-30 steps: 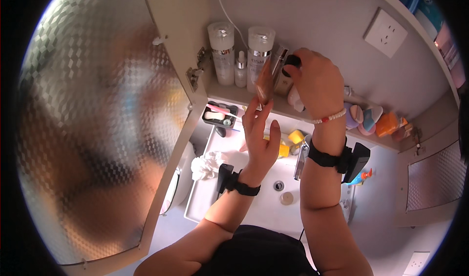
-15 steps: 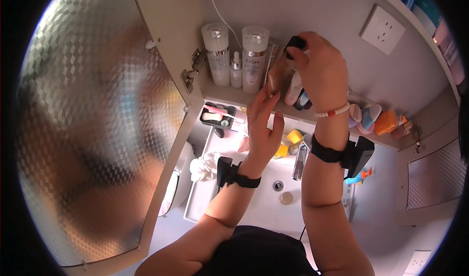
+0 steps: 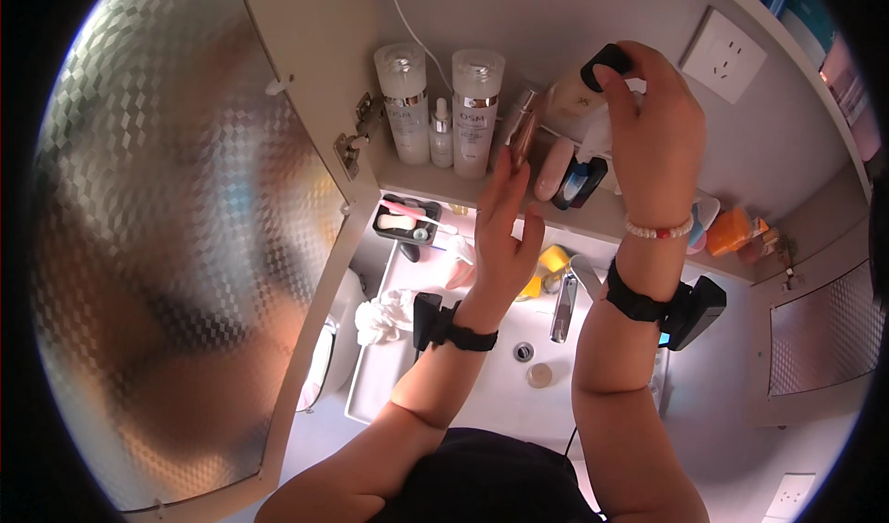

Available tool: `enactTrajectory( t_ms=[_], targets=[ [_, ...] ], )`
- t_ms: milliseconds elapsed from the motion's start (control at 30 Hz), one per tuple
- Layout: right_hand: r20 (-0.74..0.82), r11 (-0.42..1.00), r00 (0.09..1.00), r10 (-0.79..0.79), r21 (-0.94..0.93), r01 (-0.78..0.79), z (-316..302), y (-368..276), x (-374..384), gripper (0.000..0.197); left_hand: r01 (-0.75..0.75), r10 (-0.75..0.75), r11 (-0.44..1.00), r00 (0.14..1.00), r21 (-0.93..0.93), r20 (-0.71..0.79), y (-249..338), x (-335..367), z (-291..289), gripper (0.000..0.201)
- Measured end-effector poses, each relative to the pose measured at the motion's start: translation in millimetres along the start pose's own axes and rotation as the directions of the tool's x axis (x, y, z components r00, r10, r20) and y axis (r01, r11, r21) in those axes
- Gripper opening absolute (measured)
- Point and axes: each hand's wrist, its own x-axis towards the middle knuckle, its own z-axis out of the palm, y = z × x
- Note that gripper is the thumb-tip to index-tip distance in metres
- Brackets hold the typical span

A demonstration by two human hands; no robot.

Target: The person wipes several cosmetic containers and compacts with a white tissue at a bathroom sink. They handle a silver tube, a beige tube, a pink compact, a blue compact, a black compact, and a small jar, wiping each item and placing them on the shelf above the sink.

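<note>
My right hand (image 3: 657, 134) grips the black cap of a clear bottle with a pale yellowish body (image 3: 572, 99), tilted above the cabinet shelf. Its fingers curl over the cap. My left hand (image 3: 505, 250) reaches up to the shelf edge with fingers stretched out and thumb apart. Its fingertips are at the lower end of a slim, rose-brown bottle with a shiny top (image 3: 525, 127), which leans slightly; whether they press on it I cannot tell. Beside it lie a pink rounded item (image 3: 555, 168) and a small blue-and-black item (image 3: 576, 184).
Two tall frosted bottles (image 3: 404, 106) with a dropper bottle (image 3: 442, 139) between them stand at the shelf's left. Makeup sponges and an orange pack (image 3: 732, 230) sit at its right. Below are the sink (image 3: 472, 398), a faucet (image 3: 563, 305) and a soap dish (image 3: 407, 219). An open cabinet door (image 3: 306, 356) stands left.
My right hand has moved right with the black-capped bottle, away from the slim bottle. The pink and blue-black items now show more fully. My left hand has shifted only slightly.
</note>
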Motion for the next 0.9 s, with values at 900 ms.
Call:
enactTrajectory(
  t_ms=[900],
  targets=[
    [0.354,0.986,0.928,-0.118,0.153,0.066,10.9,-11.2,-58.8,0.028,0.184,-0.185,0.983,0.964,-0.024,-0.190,0.1,-16.1,-2.6,0.053]
  ],
)
